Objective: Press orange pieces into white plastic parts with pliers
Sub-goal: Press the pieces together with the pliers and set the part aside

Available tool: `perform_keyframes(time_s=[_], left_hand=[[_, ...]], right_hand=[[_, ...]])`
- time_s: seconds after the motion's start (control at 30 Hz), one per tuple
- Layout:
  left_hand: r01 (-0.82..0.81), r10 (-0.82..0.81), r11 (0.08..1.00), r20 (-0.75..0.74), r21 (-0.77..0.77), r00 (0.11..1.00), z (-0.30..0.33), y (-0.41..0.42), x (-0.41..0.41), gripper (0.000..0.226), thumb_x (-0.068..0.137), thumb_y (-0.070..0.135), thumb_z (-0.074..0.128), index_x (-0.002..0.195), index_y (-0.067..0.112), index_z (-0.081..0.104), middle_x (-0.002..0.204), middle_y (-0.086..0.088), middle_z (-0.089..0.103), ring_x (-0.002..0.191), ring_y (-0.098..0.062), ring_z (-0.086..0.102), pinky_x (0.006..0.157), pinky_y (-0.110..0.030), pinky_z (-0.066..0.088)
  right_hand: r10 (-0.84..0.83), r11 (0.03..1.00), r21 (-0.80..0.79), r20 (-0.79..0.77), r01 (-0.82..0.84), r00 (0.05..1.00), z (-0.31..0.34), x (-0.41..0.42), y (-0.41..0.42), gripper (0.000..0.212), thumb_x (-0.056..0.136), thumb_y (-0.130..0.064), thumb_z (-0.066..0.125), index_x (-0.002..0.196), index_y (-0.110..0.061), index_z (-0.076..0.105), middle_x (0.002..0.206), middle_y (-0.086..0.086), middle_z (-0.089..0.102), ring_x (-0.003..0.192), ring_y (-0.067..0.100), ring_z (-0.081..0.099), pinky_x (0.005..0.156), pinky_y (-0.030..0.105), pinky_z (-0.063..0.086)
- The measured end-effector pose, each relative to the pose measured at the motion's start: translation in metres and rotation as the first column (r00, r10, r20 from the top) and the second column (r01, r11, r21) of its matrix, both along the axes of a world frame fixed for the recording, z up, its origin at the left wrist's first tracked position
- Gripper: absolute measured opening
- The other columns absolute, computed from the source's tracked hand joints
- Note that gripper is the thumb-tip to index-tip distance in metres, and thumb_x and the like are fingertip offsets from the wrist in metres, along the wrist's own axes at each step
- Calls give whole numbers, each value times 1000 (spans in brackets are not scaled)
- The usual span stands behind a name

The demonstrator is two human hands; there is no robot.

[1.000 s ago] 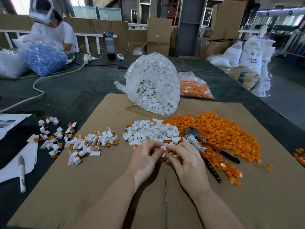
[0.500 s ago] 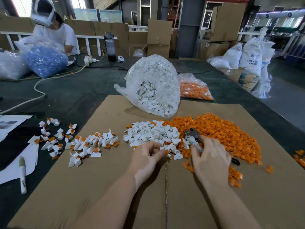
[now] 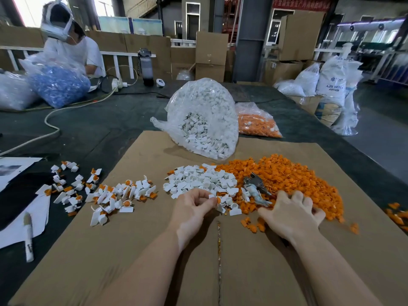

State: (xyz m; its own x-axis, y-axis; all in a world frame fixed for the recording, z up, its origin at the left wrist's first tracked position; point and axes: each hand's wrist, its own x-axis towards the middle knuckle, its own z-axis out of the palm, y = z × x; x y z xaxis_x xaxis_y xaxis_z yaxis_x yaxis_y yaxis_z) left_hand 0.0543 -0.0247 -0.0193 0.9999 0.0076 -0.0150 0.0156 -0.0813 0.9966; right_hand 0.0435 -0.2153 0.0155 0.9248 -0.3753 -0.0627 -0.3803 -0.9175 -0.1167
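**Left hand pinching a part, right hand down on the pliers handles**

Your left hand (image 3: 194, 206) is curled, fingertips pinching a small white part w/ an orange piece (image 3: 217, 199) at its tip, right at the near edge of the white parts pile (image 3: 202, 180). Your right hand (image 3: 291, 214) lies palm-down over the near edge of the orange pieces pile (image 3: 293, 180), fingers curled over where the pliers' handles run; the handles are hidden under it, so can't tell for sure whether you've got a grip or are just resting on them. The pliers (image 3: 257, 188) lie on the orange pile, metal head pointing away from you, between the two piles, approx. just left of your right hand. The two hands are apart, w/ loose white and orange bits between them.

All this sits on a cardboard sheet (image 3: 154, 250) laid over the dark surface (image 3: 84, 129). To the left, the finished pieces (image 3: 114, 195), white w/ orange inserts, are spread across the cardboard's edge and onto the surface. Behind the piles: a clear bag of white parts (image 3: 203, 120), mouth open toward you, and beside it on the right a smaller bag of orange pieces (image 3: 257, 122). A marker (image 3: 28, 237) lies on white paper at far left.
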Motion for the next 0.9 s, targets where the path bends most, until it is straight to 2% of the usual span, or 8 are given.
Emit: perform_keyframes(time_s=[0.2, 0.3, 0.37, 0.47, 0.57, 0.67, 0.77, 0.9], left_hand=[[5, -6, 1000, -22, -23, 1000, 3, 1, -2, 10, 84, 16, 67, 87, 6, 65, 71, -7, 70, 70, -18, 66, 67, -24, 48], [-1, -2, 997, -51, -71, 999, 6, 2, -2, 12, 84, 14, 67, 89, 3, 64, 74, -10, 70, 72, -21, 68, 68, -27, 50], [-11, 0, 989, -76, -148, 997, 9, 2, -2, 9, 85, 10, 66, 87, 2, 64, 68, -8, 69, 63, -14, 67, 61, -23, 52], [-67, 26, 951, -140, -301, 990, 15, -1, -1, 5, 84, 4, 66, 83, 0, 62, 61, -5, 65, 50, -7, 60, 48, -17, 49], [-121, 46, 914, -196, -387, 979, 17, -3, 0, 7, 84, 0, 64, 88, -4, 60, 58, -6, 63, 47, -8, 58, 47, -18, 50], [-141, 57, 904, -213, -404, 975, 17, -3, 1, 12, 85, -1, 63, 94, -7, 59, 56, -5, 63, 47, -8, 57, 50, -20, 52], [-165, 82, 903, -218, -396, 972, 19, -3, 2, 9, 87, -2, 60, 94, -7, 59, 56, -5, 63, 45, -7, 57, 49, -19, 52], [-195, 114, 906, -226, -375, 967, 21, -3, 2, 10, 87, -2, 59, 93, -9, 60, 58, -7, 62, 43, -6, 56, 46, -17, 50]], right_hand=[[10, 999, -37, 45, -8, 999, -1, -3, 7, 48, 85, -52, 48, 120, -20, 42, 131, 7, 37, 123, 27, 33, 105, 49, 21], [35, 999, -37, 102, -31, 994, 3, -5, 6, 39, 88, -47, 47, 112, -17, 41, 124, 8, 45, 117, 28, 41, 100, 44, 29], [75, 997, 0, 156, -76, 985, 10, -5, 6, 34, 90, -44, 46, 107, -15, 41, 117, 8, 50, 111, 28, 47, 92, 41, 37], [163, 972, 130, 216, -194, 963, 22, -9, 13, 31, 93, -45, 41, 103, -16, 45, 104, 5, 53, 97, 25, 52, 78, 36, 44], [288, 877, 355, 149, -323, 946, 31, -15, 26, 31, 94, -43, 40, 91, -14, 51, 87, 5, 57, 77, 23, 55, 67, 34, 44], [369, 786, 507, 75, -354, 926, 36, -22, 37, 33, 94, -36, 43, 71, -12, 44, 64, 3, 45, 55, 19, 41, 54, 31, 29], [402, 744, 571, 32, -347, 915, 38, -27, 42, 36, 95, -33, 44, 65, -14, 39, 57, 2, 35, 49, 17, 31, 52, 30, 22], [401, 687, 662, 1, -302, 916, 41, -27, 43, 33, 93, -28, 45, 64, -13, 40, 61, 6, 38, 55, 19, 33, 59, 33, 23]])
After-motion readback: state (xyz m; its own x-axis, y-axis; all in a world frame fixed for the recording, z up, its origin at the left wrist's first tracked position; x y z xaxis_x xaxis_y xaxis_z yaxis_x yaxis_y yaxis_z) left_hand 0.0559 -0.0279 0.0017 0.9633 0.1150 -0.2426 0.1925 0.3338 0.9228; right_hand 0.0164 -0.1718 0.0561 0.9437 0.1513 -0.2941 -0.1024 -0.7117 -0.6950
